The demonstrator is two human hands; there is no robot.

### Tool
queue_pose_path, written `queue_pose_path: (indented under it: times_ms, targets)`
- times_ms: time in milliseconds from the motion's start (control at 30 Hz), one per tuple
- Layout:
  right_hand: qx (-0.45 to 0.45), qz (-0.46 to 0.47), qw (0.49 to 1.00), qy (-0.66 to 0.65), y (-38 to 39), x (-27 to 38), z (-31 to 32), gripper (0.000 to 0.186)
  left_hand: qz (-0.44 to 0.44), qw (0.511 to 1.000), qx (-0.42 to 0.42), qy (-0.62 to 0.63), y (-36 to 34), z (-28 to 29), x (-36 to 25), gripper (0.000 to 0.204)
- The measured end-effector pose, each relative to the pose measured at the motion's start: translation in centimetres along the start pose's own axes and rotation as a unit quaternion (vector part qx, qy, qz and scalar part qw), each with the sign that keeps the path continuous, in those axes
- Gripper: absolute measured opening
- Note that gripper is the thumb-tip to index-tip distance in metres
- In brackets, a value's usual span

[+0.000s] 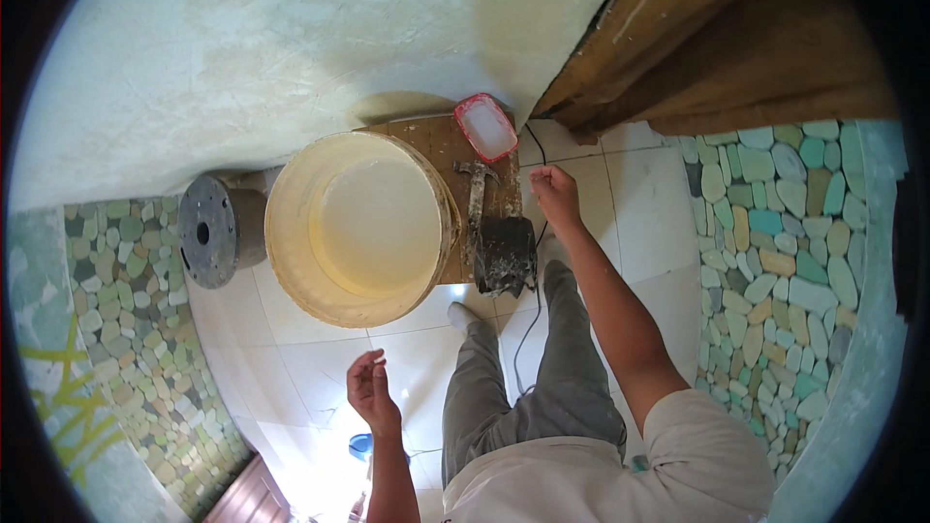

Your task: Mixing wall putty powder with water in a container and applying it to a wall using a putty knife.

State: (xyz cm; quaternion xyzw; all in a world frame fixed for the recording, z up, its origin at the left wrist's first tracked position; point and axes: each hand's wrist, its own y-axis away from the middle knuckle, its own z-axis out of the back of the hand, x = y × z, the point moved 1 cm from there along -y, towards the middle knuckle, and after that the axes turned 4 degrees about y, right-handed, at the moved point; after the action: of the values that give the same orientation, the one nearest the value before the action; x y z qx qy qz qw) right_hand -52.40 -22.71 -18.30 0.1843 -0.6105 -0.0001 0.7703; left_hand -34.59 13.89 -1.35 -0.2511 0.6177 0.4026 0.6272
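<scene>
My right hand [555,196] hovers to the right of the wooden board, its fingers drawn together; anything between them is too small to make out. Lower left, my left hand [373,390] is in the air in front of the bucket, fingers loosely curled and apart, holding nothing. The large cream bucket [291,276] holds pale, whitish liquid. A claw hammer [476,196] spattered with white lies beside it. Near the hammer's handle end sits a dark, plaster-spattered block-like tool [506,257]. A red-rimmed tray [462,114] with white material rests at the board's far end.
Under these things is a stained wooden board [418,134] by the plastered wall [291,39]. A dark flanged cylinder [208,257] stands left of the bucket. A black cable [524,341] crosses the tiled floor near my feet. A brown curtain [736,48] hangs at the right.
</scene>
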Motion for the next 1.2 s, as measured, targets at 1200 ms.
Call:
queue_pose_path:
  times_ms: [1200]
  targets:
    - [0.118, 0.097, 0.936, 0.317, -16.2, -8.5, -4.1, 0.026, 0.250, 0.941, -0.130, 0.188, 12.3, -18.5, 6.9, 0.021]
